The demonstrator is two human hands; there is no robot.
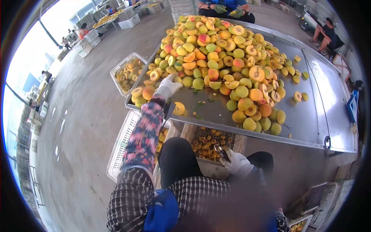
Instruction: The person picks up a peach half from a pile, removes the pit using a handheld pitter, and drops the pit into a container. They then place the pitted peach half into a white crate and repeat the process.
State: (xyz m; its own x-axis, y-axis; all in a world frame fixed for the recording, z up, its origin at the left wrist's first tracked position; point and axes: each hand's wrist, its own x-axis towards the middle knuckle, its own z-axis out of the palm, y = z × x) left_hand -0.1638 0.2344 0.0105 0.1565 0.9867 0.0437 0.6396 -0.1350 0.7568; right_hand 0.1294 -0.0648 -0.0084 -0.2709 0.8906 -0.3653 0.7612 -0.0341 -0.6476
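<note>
My left hand (169, 86), in a white glove, reaches to the near left edge of a heap of peaches (216, 54) on the metal table. Its thumb and fingers close around a peach (177, 79) there. The heap mixes cut halves, some with the pit showing, and fruit with rounded skin sides up. Low by my right knee, my right hand (237, 162), also gloved, is closed around a small metal hand tool (222, 152) with a dark handle. The tool points over a crate (241, 144) of brownish pits and scraps. A lone peach half (179, 108) lies near the table's front edge.
The metal table (286, 127) has a raised rim. A white basket (120, 149) with peach pieces stands at my left leg, and another crate (114, 74) of peaches beyond the table's left side. Across the table sits a person with gloved hands (228, 11). Stacked crates (320, 199) stand at right.
</note>
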